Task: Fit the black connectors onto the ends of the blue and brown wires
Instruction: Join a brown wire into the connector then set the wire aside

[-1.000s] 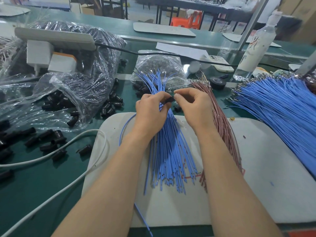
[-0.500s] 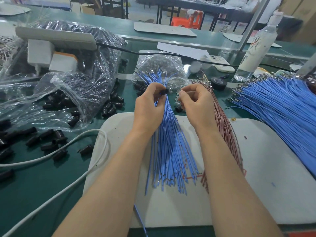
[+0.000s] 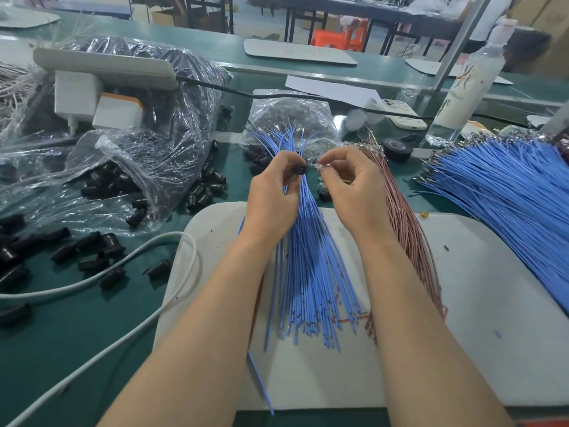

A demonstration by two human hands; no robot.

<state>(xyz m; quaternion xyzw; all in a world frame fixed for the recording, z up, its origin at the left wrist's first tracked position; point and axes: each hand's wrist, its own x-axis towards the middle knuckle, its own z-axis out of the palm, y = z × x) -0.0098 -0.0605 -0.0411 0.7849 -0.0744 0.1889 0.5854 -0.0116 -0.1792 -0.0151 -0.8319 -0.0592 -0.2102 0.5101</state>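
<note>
Blue wires [image 3: 308,272] are fanned out on a white mat [image 3: 477,334] at the near edge of the green tabletop [image 3: 61,349]. Brown wires [image 3: 406,229] lie bundled just beside them on the right, also on the mat. Both hands are up over the far end of the blue fan. The left hand [image 3: 271,192] has its fingers curled and is pinching one black connector [image 3: 300,171] between thumb and fingertips. The right hand [image 3: 351,186] is pinching a small shiny wire end [image 3: 320,164] between thumb and forefinger, with the other fingers curled in. Honestly I can't tell if that wire is a blue or a brown one. The wire end sits just beside the connector, and it's too small to say whether they're touching. Over toward the left edge there are loose connectors [image 3: 92,263] scattered all around, spilling from a big clear bag [image 3: 138,155], and a white cable [image 3: 129,266] loops through them. A smaller bag [image 3: 292,115] sits just past the hands. A big blue pile [image 3: 508,186] of more wires runs along the right edge, and a tape roll [image 3: 397,149] and a clear bottle [image 3: 465,81] stand toward the far right corner.
</note>
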